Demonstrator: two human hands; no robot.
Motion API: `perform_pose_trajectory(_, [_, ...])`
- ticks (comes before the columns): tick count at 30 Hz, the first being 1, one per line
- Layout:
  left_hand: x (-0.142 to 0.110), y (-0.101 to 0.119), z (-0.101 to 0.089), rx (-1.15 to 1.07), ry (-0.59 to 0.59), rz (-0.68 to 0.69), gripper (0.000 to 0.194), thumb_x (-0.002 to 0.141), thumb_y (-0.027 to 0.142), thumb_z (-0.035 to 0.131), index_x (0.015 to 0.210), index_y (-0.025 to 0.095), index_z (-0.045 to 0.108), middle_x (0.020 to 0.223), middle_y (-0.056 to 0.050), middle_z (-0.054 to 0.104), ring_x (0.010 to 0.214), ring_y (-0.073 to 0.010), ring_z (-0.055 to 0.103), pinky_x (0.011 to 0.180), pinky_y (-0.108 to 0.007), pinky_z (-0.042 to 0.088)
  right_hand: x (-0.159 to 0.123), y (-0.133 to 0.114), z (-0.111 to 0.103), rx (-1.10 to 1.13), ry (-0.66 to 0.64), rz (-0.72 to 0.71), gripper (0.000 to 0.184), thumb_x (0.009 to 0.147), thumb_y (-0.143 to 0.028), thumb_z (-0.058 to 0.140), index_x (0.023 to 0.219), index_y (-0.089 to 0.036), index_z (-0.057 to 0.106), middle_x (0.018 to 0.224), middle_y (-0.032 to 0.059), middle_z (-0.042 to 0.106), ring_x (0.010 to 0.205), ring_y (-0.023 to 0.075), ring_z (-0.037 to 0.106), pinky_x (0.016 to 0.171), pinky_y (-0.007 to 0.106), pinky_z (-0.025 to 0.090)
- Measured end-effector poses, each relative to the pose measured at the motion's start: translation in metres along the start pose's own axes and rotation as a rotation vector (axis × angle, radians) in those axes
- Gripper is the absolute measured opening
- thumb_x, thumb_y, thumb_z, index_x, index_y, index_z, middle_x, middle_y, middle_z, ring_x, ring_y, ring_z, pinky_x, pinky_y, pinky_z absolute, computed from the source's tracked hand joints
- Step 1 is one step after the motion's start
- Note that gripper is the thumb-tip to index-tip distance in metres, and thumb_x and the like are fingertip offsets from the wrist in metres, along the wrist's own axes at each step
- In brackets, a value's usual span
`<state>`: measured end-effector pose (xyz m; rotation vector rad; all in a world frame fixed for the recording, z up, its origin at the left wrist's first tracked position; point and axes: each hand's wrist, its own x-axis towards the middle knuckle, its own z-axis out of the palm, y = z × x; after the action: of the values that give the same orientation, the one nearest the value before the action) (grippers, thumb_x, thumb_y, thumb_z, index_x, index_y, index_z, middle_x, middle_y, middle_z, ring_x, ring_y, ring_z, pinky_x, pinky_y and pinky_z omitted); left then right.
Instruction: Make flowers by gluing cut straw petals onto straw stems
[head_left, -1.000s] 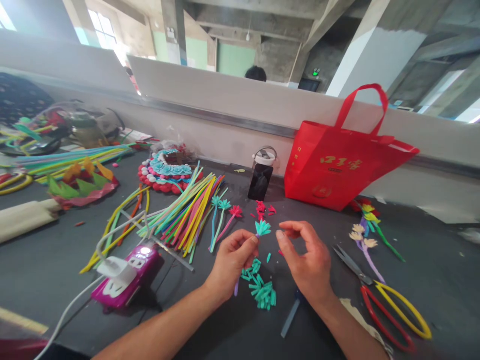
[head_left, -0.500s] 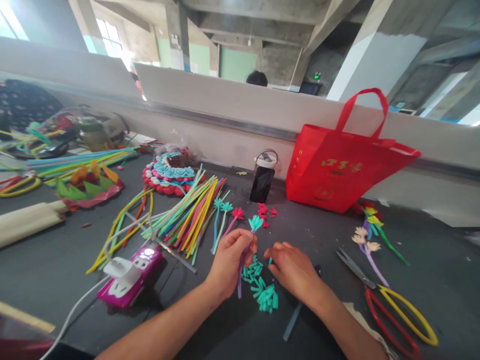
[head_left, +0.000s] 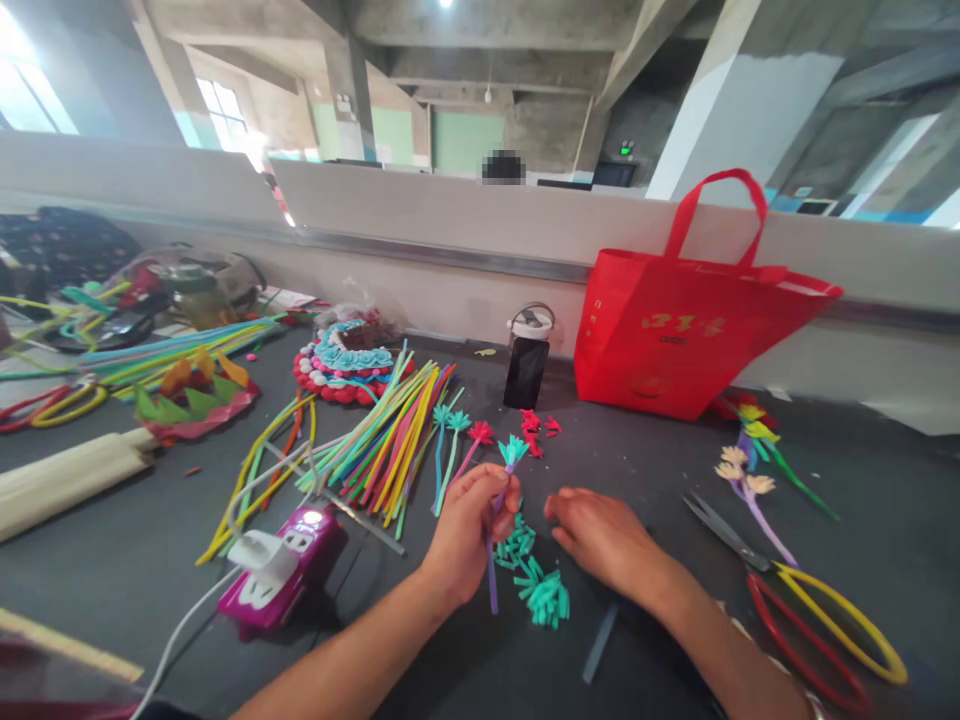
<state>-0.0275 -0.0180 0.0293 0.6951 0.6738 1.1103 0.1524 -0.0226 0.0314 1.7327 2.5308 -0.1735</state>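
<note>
My left hand (head_left: pixel 469 530) pinches a pipe-cleaner flower (head_left: pixel 514 452) upright, with teal petals on top and a purple stem running down below the fingers. My right hand (head_left: pixel 600 530) rests low over the table, fingers curled and pressed together; what they hold, if anything, is hidden. Between and below the hands lies a pile of short cut teal pipe-cleaner pieces (head_left: pixel 546 592). Just beyond my left hand lie a red-headed flower (head_left: pixel 480 434) on a pink stem and two teal-headed flowers (head_left: pixel 456 422). Small red pieces (head_left: pixel 531 428) sit a little farther back.
Scissors (head_left: pixel 757 558) with red and yellow handles lie at right, near finished flowers (head_left: pixel 742 480). A glue stick (head_left: pixel 600 645) is below my right hand. A red bag (head_left: pixel 660 330), phone (head_left: pixel 526 372), pipe-cleaner bundle (head_left: pixel 390 440) and purple power strip (head_left: pixel 281 575) with cables stand around.
The view has shifted slightly, moving the table things a little right. A teal bit seen at my right fingertips earlier no longer shows. My left hand keeps its grip on the flower.
</note>
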Motion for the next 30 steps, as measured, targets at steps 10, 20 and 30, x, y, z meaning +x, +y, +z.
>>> perform_pose_trajectory(10, [0.003, 0.002, 0.000, 0.048, -0.049, 0.009, 0.020, 0.080, 0.031, 0.062, 0.071, 0.016, 0.052, 0.062, 0.005, 0.050, 0.043, -0.0038, 0.034, 0.044, -0.022, 0.023, -0.003, 0.006, -0.010, -0.044, 0.005, -0.008, 0.021, 0.080, -0.007, 0.058, 0.089, -0.021, 0.070, 0.092, 0.0084, 0.071, 0.091, 0.0243, 0.067, 0.070, 0.028, 0.045])
perform_pose_trajectory(20, [-0.001, 0.002, 0.006, 0.102, -0.027, -0.026, 0.026, 0.079, 0.038, 0.065, 0.071, 0.016, 0.053, 0.059, 0.005, 0.049, 0.041, -0.0036, 0.034, 0.044, -0.021, 0.025, 0.000, 0.003, -0.011, 0.165, 0.171, -0.038, 0.017, 0.074, -0.005, 0.055, 0.078, -0.018, 0.066, 0.082, 0.0065, 0.071, 0.081, 0.0198, 0.065, 0.068, 0.026, 0.044])
perform_pose_trajectory(30, [-0.005, 0.020, 0.046, 0.052, -0.060, -0.114, 0.019, 0.082, 0.031, 0.061, 0.073, 0.015, 0.055, 0.059, 0.005, 0.050, 0.040, -0.0027, 0.032, 0.043, -0.020, 0.023, -0.016, 0.031, -0.061, 1.151, 0.552, -0.040, 0.018, 0.080, -0.025, 0.060, 0.095, -0.019, 0.068, 0.077, -0.0022, 0.066, 0.065, 0.0109, 0.057, 0.060, 0.022, 0.046])
